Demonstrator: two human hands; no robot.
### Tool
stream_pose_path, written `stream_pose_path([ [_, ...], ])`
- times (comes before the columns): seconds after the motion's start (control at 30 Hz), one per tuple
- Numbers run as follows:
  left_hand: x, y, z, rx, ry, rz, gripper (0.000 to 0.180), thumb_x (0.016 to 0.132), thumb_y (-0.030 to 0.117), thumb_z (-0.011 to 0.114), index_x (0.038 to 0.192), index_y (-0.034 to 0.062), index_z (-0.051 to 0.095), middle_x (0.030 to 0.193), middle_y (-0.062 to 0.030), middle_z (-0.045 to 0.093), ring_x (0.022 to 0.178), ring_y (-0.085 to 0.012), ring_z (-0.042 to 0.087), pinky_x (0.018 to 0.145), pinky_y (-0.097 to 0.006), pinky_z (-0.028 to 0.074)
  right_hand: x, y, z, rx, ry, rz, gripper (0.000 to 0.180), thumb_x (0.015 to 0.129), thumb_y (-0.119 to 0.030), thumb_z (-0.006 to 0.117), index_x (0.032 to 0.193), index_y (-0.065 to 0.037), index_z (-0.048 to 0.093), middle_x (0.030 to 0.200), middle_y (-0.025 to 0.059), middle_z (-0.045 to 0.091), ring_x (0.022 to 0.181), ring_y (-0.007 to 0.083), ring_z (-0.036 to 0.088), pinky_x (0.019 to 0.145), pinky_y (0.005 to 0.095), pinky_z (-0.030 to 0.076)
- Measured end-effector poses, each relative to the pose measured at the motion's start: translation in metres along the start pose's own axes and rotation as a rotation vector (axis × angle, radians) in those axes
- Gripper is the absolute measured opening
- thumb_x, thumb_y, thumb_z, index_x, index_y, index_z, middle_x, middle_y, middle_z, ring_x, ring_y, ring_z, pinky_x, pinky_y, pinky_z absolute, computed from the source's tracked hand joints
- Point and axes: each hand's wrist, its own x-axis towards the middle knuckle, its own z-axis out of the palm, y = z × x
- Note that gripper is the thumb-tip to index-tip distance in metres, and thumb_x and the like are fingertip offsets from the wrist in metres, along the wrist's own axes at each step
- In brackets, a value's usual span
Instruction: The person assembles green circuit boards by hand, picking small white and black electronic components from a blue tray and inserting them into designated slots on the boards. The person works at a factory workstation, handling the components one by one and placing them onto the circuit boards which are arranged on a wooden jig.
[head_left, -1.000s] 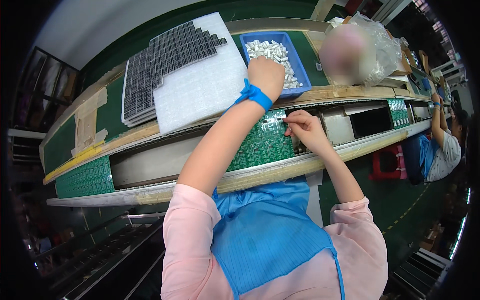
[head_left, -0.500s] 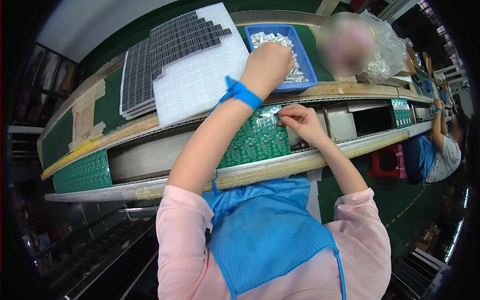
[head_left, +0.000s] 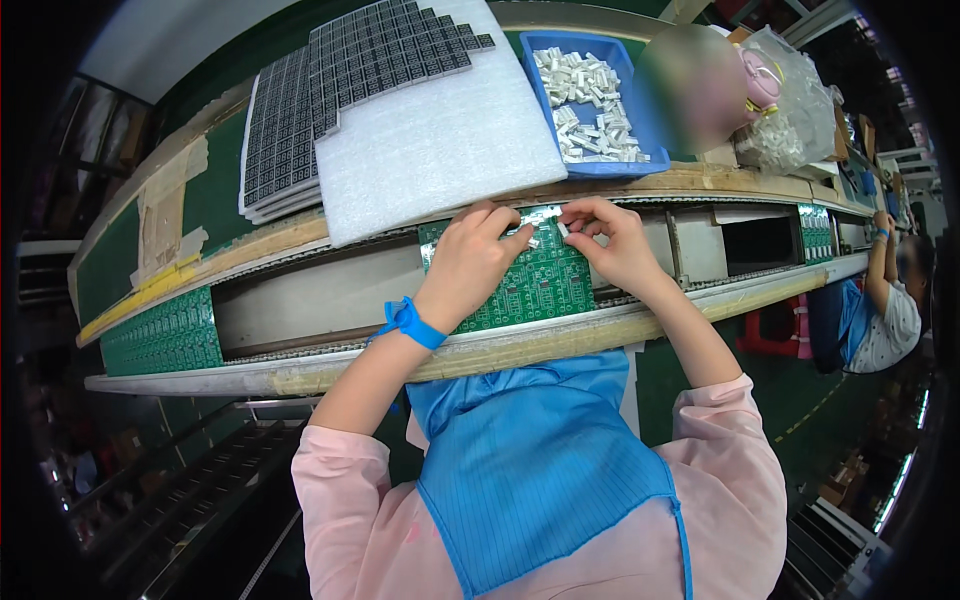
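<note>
A green circuit board (head_left: 545, 287) lies across the conveyor rails in front of me, with both hands over its far half. My left hand (head_left: 476, 258), wearing a blue wrist strap (head_left: 412, 324), is closed, a small white connector (head_left: 534, 242) at its thumb and fingertips. Close beside it, my right hand (head_left: 614, 240) pinches another white connector (head_left: 563, 230) above the board's far right part. Beyond the rails stands a blue bin (head_left: 617, 170) of loose white connectors (head_left: 598, 138). My fingers hide part of the board's far edge.
White foam sheets (head_left: 440, 150) bear rows of black display modules (head_left: 390, 50) at the far left. More green boards sit on the rails at left (head_left: 165, 335) and right (head_left: 814, 232). A plastic bag (head_left: 795, 100) lies beyond the bin. A co-worker (head_left: 880, 310) sits at the right.
My left hand has come back from the blue bin to the board, holding a white connector. My right hand stays at the board's far right part, now visibly pinching a connector.
</note>
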Motion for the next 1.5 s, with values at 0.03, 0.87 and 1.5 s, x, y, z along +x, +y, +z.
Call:
stream_pose_path([
  [0.03,0.0,-0.002,0.001,-0.018,-0.003,-0.003,0.022,0.082,0.012,0.075,0.104,0.0087,0.077,0.103,-0.0047,0.067,0.096,-0.0238,0.063,0.081,-0.038,0.054,-0.001,0.001,0.0,0.015,0.004,-0.002,0.041,0.081,0.007,0.073,0.12,-0.001,0.066,0.103,0.0099,0.073,0.087,0.0139,0.069,0.073,0.0257,0.056],
  [0.87,-0.005,0.001,0.003,-0.231,-0.033,-0.017,0.023,0.079,-0.001,0.073,0.102,0.0023,0.075,0.105,-0.0105,0.066,0.096,-0.0268,0.066,0.082,-0.037,0.056,-0.007,-0.007,0.006,-0.052,0.044,-0.036,0.03,0.084,0.009,0.07,0.111,0.002,0.061,0.101,0.0129,0.072,0.091,0.0198,0.072,0.082,0.03,0.06],
  [1.5,-0.008,0.013,0.007,-0.281,0.186,-0.231,0.024,0.077,0.002,0.079,0.1,0.0033,0.077,0.102,-0.0113,0.073,0.091,-0.0291,0.066,0.08,-0.038,0.055,-0.001,-0.04,0.013,-0.377,-0.045,-0.079,0.037,0.08,0.005,0.071,0.114,0.0,0.059,0.1,0.0201,0.066,0.093,0.0401,0.066,0.08,0.0463,0.054],
])
